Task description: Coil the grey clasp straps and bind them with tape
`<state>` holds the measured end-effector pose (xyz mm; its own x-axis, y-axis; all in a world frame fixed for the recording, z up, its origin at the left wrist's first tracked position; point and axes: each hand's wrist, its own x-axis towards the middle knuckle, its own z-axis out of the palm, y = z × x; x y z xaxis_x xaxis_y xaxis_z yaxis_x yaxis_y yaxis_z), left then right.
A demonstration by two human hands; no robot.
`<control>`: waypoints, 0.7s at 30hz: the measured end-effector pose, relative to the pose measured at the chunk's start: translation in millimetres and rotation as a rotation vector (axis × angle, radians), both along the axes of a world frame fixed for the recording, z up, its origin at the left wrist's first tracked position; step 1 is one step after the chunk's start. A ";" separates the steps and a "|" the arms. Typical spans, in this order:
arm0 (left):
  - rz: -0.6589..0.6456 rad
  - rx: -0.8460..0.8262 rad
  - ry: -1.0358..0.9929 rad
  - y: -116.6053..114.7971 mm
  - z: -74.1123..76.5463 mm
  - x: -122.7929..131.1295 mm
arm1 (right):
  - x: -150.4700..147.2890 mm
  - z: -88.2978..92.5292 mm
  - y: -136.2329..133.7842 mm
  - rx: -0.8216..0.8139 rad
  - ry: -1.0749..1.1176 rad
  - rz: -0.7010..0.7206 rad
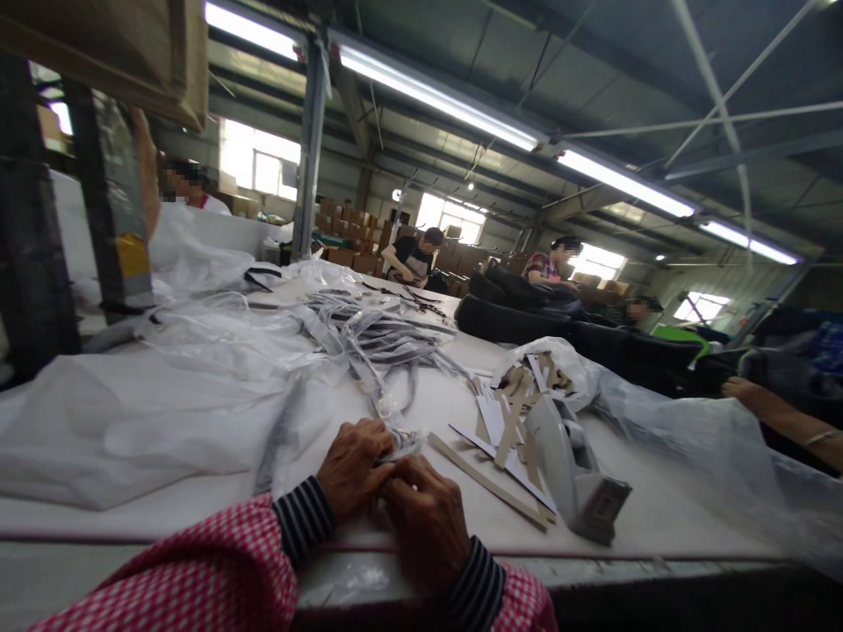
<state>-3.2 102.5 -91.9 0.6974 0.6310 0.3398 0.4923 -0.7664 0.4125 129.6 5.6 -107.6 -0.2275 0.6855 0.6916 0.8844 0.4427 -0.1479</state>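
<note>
My left hand (356, 470) and my right hand (425, 509) meet near the front edge of the table, fingers curled inward and close together. Between them is the end of a grey strip in clear plastic (399, 439), bunched at the fingertips; the pinch itself is partly hidden. From there the plastic runs back to a heap of grey strips in clear plastic (375, 329). Left of my left hand another grey strip (280, 439) lies along the table. To the right of my right hand are loose white and tan card strips (493, 483).
A grey plastic tool (572, 474) stands beside the card strips. Behind it a clear bag (550, 364) holds more strips. Sheer white plastic (164, 430) covers the left side. Black padded rolls (514, 320) lie at the back right. Another person's arm (783, 421) reaches in from the right.
</note>
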 end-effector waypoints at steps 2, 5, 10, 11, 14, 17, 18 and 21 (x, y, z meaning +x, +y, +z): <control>-0.013 0.019 0.000 0.3 -2.3 0.0 | -1.3 1.2 -1.0 0.002 0.021 -0.020; -0.035 0.032 -0.004 -0.8 -4.7 -0.2 | -2.2 1.5 -2.3 -0.028 0.091 -0.057; -0.036 0.079 -0.003 -4.7 -5.9 -0.7 | -1.0 -3.1 -2.0 -0.054 0.176 -0.057; -0.036 0.076 -0.011 -5.3 -6.1 -0.9 | -1.0 -3.7 -2.0 -0.048 0.167 -0.044; -0.028 0.053 -0.038 -5.7 -7.3 -1.5 | -1.0 -3.4 -1.9 -0.034 0.153 -0.019; -0.004 0.014 -0.047 -4.8 -8.4 -0.9 | 2.0 -1.9 0.3 -0.071 0.194 0.012; 0.010 -0.002 -0.048 -4.4 -8.7 -0.4 | 3.7 -1.5 1.5 -0.088 0.216 0.034; 0.040 -0.050 -0.059 -3.6 -9.2 0.9 | 9.3 -1.1 5.6 -0.126 0.299 0.099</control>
